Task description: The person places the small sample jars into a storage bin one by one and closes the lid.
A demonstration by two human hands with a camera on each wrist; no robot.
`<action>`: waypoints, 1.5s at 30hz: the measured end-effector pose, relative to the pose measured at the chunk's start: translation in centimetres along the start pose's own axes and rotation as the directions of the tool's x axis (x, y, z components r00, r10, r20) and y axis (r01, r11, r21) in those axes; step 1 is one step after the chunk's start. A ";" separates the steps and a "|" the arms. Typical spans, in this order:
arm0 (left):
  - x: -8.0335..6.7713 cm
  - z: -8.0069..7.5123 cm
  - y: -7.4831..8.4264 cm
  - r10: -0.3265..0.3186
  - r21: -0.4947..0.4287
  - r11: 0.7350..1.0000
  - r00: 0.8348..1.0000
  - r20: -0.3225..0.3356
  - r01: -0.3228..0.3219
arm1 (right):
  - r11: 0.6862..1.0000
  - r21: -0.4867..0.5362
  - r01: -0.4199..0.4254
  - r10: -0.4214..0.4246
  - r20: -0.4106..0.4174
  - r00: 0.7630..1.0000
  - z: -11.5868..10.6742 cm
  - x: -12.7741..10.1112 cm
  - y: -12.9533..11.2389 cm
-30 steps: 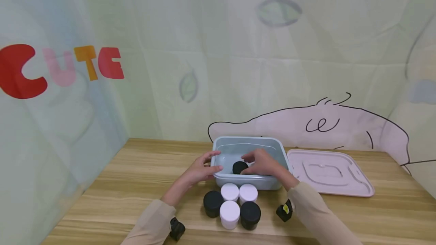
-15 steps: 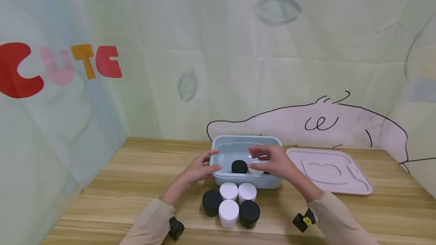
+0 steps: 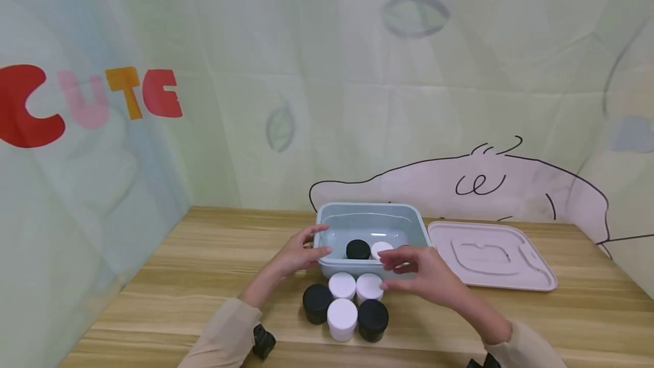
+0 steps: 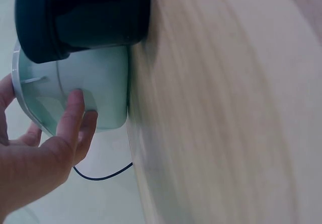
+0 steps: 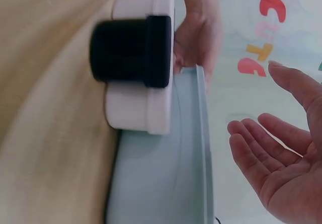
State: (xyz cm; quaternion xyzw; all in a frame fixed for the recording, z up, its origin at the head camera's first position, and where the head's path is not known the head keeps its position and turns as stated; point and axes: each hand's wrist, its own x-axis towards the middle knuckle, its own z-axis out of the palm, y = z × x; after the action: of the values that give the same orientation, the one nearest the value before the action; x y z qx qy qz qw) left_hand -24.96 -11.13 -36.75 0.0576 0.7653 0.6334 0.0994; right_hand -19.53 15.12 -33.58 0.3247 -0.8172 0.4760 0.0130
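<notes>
A blue-grey tub [image 3: 370, 222] stands on the wooden table with a black jar [image 3: 358, 249] and a white jar [image 3: 381, 249] side by side inside it. My left hand [image 3: 301, 253] holds the tub's left front corner, fingers on the rim and thumb against the wall; in the left wrist view the fingers [image 4: 75, 116] press the tub wall [image 4: 103, 83]. My right hand [image 3: 415, 268] hovers empty, fingers spread, over the tub's front right edge. The right wrist view shows its bare palm [image 5: 284, 163] beside the tub [image 5: 166, 173].
Several jars cluster in front of the tub: two white [image 3: 342, 285] [image 3: 369, 286] against its wall, then black [image 3: 317, 302], white [image 3: 341, 318] and black [image 3: 372, 320] nearer me. A pink lid [image 3: 490, 254] lies flat to the tub's right. Printed cloth walls enclose the table.
My right hand has drawn back out of the tub toward me, empty, uncovering the white jar beside the black one. The left hand has stayed on the tub.
</notes>
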 end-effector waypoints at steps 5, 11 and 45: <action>0.1 -0.1 -0.1 -0.002 -0.009 1.000 1.000 0.001 0.002 | 1.000 -0.002 -0.018 0.018 -0.001 1.000 0.7 -1.3 0.4; 0.1 -0.2 -0.2 -0.001 -0.013 1.000 1.000 0.017 0.001 | 0.997 0.010 -0.079 0.079 0.040 0.996 1.5 -2.3 1.1; 0.2 -0.3 -0.2 0.005 -0.008 1.000 0.999 0.037 -0.004 | 0.971 -0.222 -0.084 0.104 0.080 0.991 4.1 -2.5 0.7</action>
State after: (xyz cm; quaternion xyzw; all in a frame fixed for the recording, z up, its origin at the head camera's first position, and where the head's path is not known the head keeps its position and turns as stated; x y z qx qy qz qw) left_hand -25.18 -11.42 -36.92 0.0706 0.7607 0.6354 0.1122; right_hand -16.71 13.40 -37.20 0.3035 -0.8787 0.3682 -0.0110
